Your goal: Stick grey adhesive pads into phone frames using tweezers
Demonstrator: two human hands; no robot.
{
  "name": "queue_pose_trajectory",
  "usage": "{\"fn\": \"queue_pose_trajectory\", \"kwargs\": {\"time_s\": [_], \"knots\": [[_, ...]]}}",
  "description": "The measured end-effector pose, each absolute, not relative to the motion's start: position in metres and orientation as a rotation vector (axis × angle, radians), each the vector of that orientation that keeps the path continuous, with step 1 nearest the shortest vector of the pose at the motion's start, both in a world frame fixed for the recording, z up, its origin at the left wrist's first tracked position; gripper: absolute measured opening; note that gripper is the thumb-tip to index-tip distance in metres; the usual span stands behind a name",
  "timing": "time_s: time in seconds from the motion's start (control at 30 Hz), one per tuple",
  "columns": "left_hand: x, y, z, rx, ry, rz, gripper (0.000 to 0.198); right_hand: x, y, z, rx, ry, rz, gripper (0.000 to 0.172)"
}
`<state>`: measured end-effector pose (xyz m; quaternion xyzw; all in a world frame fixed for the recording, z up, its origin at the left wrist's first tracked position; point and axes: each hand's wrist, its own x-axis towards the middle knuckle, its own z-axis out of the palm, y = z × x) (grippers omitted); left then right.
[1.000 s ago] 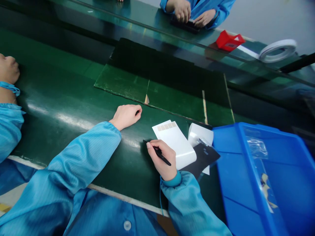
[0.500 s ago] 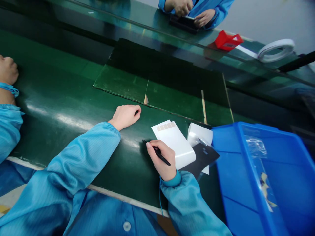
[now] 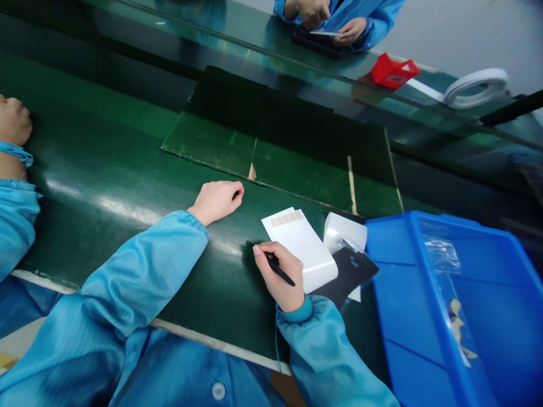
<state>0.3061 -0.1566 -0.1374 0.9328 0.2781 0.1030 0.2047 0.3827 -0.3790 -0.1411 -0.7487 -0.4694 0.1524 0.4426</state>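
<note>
My left hand (image 3: 217, 199) rests on the dark green bench (image 3: 110, 186) with its fingers curled into a loose fist; whether anything is inside is hidden. My right hand (image 3: 278, 275) lies nearer the front edge, fingers closed round thin black tweezers (image 3: 271, 263) whose tip points left. Just right of it a white roll of labels (image 3: 307, 249) lies partly unrolled, with small tan stickers at its far end. A black sheet (image 3: 350, 270) sits under the roll's right side.
A blue plastic bin (image 3: 428, 316) with a clear bag and scraps stands at the right. A green mat (image 3: 220, 141) lies beyond my hands. Across the bench another person's hands (image 3: 331, 20) work over a dark part, near a red holder (image 3: 392, 70) and a white tape ring (image 3: 477, 87). A co-worker's sleeve (image 3: 14, 220) is at the left.
My hands have stayed in place. The person across the bench has shifted their hands over the dark part.
</note>
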Motion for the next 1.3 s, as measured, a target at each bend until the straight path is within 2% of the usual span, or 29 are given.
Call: {"fn": "queue_pose_trajectory", "kwargs": {"time_s": [1.3], "knots": [[0.3072, -0.1571, -0.1362, 2.603, 0.783, 0.279, 0.017, 0.3819, -0.3783, -0.1355, -1.817, -1.173, 0.444, 0.016]]}}
